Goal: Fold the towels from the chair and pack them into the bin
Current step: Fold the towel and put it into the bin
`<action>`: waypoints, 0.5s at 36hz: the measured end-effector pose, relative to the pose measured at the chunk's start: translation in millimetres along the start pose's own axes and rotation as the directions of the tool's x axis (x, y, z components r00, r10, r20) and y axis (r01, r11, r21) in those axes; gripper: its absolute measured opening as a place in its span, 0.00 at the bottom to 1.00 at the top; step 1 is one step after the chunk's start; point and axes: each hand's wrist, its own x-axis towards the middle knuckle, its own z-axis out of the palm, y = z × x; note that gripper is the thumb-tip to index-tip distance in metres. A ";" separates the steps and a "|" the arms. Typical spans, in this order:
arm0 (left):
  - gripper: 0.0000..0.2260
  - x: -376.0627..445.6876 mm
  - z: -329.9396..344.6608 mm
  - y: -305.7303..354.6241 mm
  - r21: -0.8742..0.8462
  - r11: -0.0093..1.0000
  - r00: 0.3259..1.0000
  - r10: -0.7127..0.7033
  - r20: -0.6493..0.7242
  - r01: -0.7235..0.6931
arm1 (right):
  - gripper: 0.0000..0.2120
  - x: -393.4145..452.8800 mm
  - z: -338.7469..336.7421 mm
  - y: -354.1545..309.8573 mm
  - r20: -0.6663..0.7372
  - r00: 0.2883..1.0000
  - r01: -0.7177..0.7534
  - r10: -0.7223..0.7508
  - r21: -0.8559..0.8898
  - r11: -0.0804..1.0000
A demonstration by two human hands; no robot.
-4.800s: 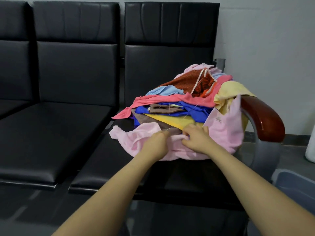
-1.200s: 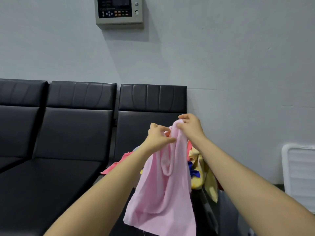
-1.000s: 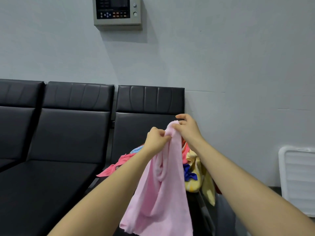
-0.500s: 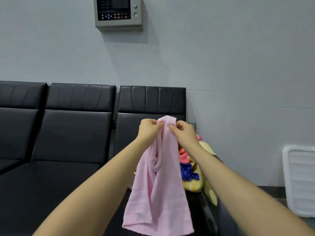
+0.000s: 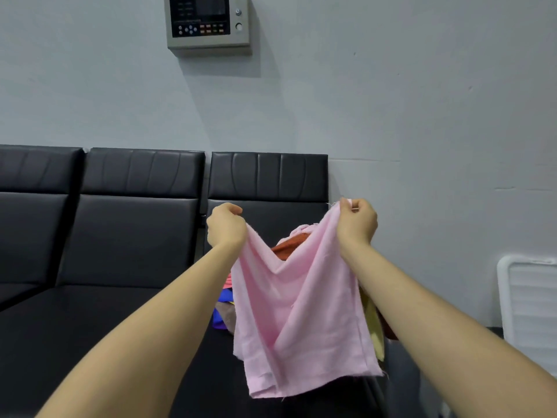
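Hands apart and raised before the chairs: left hand (image 5: 226,227) fisted on one top corner of the pink towel (image 5: 298,309), right hand (image 5: 357,220) pinching the other; its top edge sags between them, its lower edge hanging free above the black seat (image 5: 99,327); towel pile (image 5: 291,247) sits behind it; open seat lies leftward.

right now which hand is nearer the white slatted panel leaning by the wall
Right. The right hand, gripping the pink towel, is on the white slatted panel side; the left hand grips the towel's other corner, further off.
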 end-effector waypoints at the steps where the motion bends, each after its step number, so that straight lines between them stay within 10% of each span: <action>1: 0.21 0.4 -2.2 0.8 -0.045 0.999 1.000 -0.030 -0.003 0.029 | 0.07 1.7 -1.8 1.0 -0.012 1.000 -0.007 0.007 0.000 1.000; 8: 0.17 9.1 -13.2 9.4 -0.517 0.818 0.957 -0.289 0.007 0.251 | 0.06 14.6 -12.8 -1.6 -0.074 0.991 -0.107 0.109 0.034 0.994; 18: 0.26 13.4 -26.1 21.0 -0.134 0.980 0.988 0.152 0.017 -0.148 | 0.02 25.4 -18.2 -17.4 -0.083 0.991 -0.102 0.108 0.074 0.992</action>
